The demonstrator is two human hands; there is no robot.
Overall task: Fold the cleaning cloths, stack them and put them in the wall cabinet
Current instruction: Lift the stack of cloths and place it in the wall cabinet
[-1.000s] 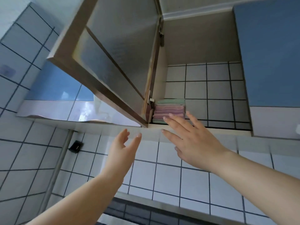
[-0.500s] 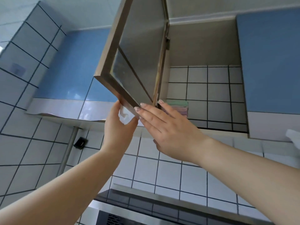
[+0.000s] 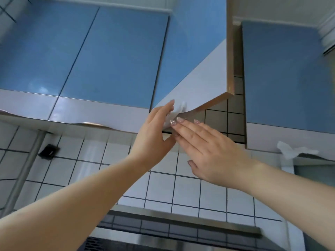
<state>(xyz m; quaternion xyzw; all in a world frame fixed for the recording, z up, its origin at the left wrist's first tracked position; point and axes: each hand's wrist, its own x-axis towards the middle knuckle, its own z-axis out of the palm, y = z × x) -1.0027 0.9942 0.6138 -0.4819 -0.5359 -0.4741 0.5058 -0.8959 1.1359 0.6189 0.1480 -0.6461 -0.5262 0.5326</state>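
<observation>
The wall cabinet's blue door (image 3: 197,69) stands only a little ajar, and a narrow strip of the tiled cabinet interior (image 3: 234,120) shows to its right. The folded cloths are hidden behind the door. My left hand (image 3: 154,133) grips the door's lower corner at its white handle tab (image 3: 182,106), fingers on the front face and thumb underneath. My right hand (image 3: 208,151) is flat with its fingers stretched out, the fingertips touching the door's bottom edge beside the left hand, and it holds nothing.
Shut blue cabinet doors flank the opening on the left (image 3: 72,51) and the right (image 3: 282,78), the right one with a white tab (image 3: 293,149). Below are a white tiled wall (image 3: 190,185), a metal pipe (image 3: 23,171), a black wall fitting (image 3: 49,151) and a steel ledge (image 3: 181,220).
The door has swung from wide open to almost shut. My left hand took its lower corner and moved right with it; my right hand left the cloths and came to the door's edge.
</observation>
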